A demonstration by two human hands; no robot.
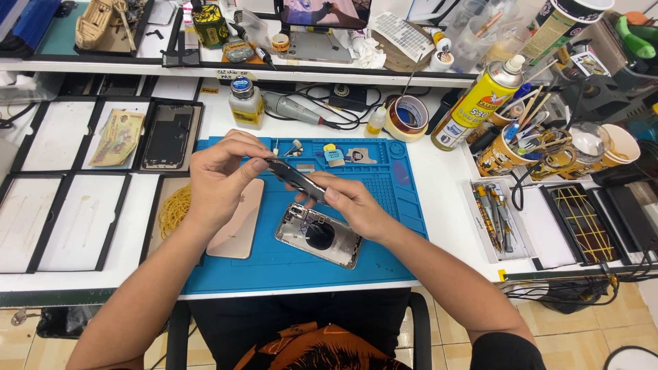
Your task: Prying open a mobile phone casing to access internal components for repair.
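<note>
Head camera, looking down: a white work surface point(445, 226) fills the frame, crowded along its back edge with a raised shelf point(103, 65) of bottles, tools and a tablet, above a tiled floor point(603, 322) at the lower right. A blue repair mat point(397, 199) lies at the centre of the surface, flanked on the left by black-rimmed trays point(68, 219), one holding a bundle of yellow rubber bands point(175, 209). A yellow spray can point(480, 103) leans at the right beside paper cups point(510, 147) stuffed with brushes and tools, and a roll of tape point(406, 118) sits behind the mat. On the mat rests an opened phone housing point(319, 236), silver, its inner frame facing up, just right of a rose-gold back panel point(240, 219) that overlaps the mat's left edge. Above the housing, both hands meet: the left hand point(219, 179) and the right hand point(349, 205) hold a narrow dark phone part point(295, 179), tilted, between them. The left grip is pressed together, fingertips pinching the part's upper end; the right grip pinches its lower end between thumb and fingers. A small glass bottle point(245, 103) stands behind the mat's left corner.
</note>
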